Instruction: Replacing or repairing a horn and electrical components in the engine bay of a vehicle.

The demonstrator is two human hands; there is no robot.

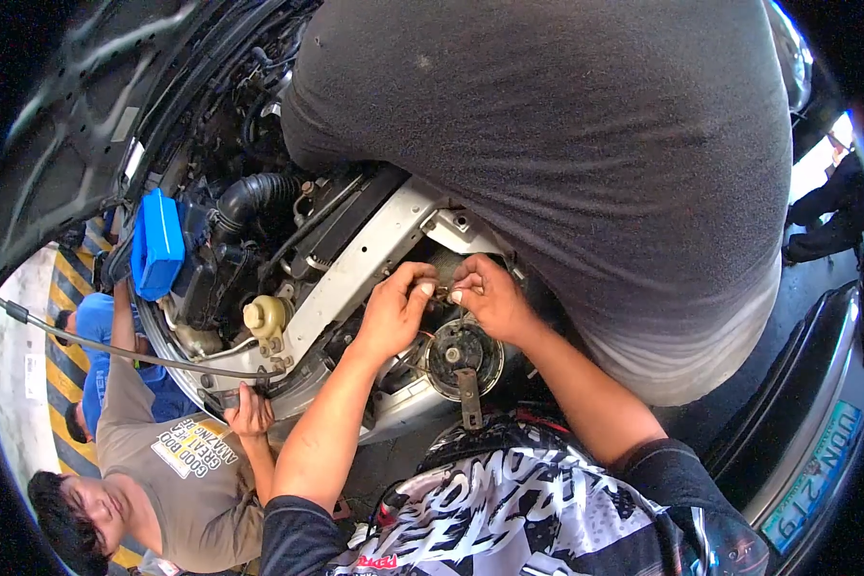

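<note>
Over the front of an open engine bay, my left hand (398,307) and my right hand (494,300) meet with fingertips pinched, almost touching. Something small and thin sits between them, too hidden by the fingers to make out. Just below the fingers is a round black car horn (448,353) with a pale rim. A flat metal bracket (468,396) sticks out from the horn toward me. Thin wiring shows beside it, near my left wrist. The silver front crossmember (355,264) of the car runs diagonally past my left hand.
A person in a dark shirt (547,125) leans over the bay, filling the upper right. Another person in a tan shirt (197,490) is at left, hand on the car edge. Nearby are a yellowish reservoir (267,315), a blue box-shaped part (158,245), a hood prop rod (115,348) and the raised hood (77,115).
</note>
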